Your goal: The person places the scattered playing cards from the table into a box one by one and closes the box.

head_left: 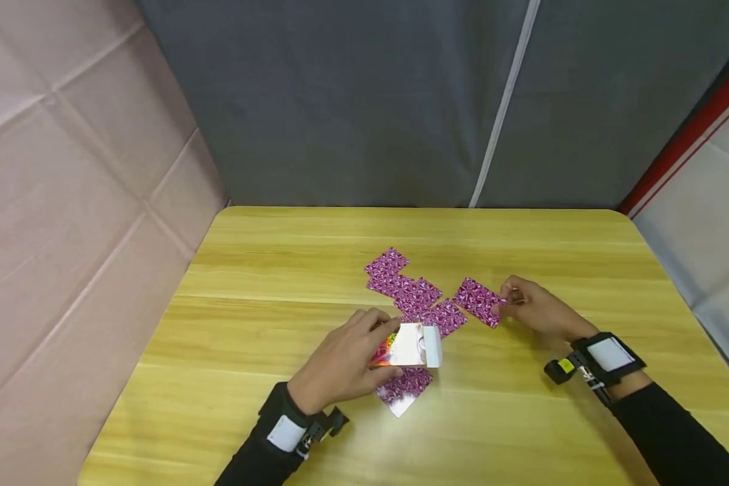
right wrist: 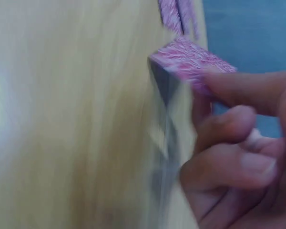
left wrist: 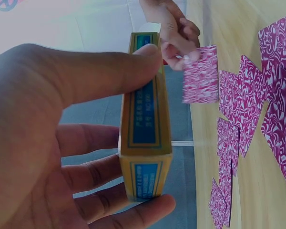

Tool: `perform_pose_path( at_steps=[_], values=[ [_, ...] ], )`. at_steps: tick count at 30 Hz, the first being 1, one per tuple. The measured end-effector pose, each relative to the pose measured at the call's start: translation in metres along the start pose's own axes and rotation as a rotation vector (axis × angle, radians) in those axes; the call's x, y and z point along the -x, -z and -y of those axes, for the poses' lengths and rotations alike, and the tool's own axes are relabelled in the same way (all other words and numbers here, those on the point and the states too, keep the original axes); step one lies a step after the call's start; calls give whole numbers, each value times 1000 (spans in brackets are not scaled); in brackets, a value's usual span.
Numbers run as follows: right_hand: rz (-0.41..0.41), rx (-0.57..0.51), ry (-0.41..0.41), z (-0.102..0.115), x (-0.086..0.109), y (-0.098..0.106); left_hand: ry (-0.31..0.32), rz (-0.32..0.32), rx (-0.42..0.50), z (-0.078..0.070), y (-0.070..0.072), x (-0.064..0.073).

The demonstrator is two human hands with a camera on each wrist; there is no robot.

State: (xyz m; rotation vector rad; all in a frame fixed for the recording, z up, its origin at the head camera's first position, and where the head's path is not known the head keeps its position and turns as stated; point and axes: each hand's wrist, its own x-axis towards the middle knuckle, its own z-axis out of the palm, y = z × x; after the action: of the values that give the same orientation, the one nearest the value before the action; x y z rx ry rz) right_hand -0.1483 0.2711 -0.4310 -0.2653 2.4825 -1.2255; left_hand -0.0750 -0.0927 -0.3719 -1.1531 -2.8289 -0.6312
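Note:
My left hand (head_left: 347, 354) grips a small card box (head_left: 410, 345) between thumb and fingers, above the middle of the table. The box's white end flap stands open toward the right; its yellow and blue narrow side (left wrist: 145, 117) faces the left wrist view. My right hand (head_left: 541, 309) pinches one pink-and-white patterned card (head_left: 477, 302) by its right edge. In the right wrist view that held card (right wrist: 188, 59) is tilted, thumb on top. Several cards (head_left: 418, 295) with the same pattern lie partly overlapping on the table, some hidden beneath the box.
A light wooden table (head_left: 267, 270) spreads under both hands. One patterned card (head_left: 406, 388) lies nearest the front, below the box. A grey curtain (head_left: 352, 101) hangs behind the table, with pale cloth (head_left: 79, 223) to the left and a white panel (head_left: 717, 202) to the right.

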Motion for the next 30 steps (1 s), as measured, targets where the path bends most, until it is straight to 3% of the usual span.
perform_pose_path(
  at_steps=[4, 8, 15, 30],
  values=[
    [-6, -220, 67, 13, 14, -5, -4, -5, -9, 0, 0, -1],
    [67, -352, 134, 36, 30, -13, -1, -12, -17, 1, 1, -2],
    [140, -357, 172, 62, 47, -25, -1, -18, -22, 1, 1, -3],
    [197, -374, 270, 62, 47, -44, -11, -32, -35, 0, 0, -3]
  ],
)
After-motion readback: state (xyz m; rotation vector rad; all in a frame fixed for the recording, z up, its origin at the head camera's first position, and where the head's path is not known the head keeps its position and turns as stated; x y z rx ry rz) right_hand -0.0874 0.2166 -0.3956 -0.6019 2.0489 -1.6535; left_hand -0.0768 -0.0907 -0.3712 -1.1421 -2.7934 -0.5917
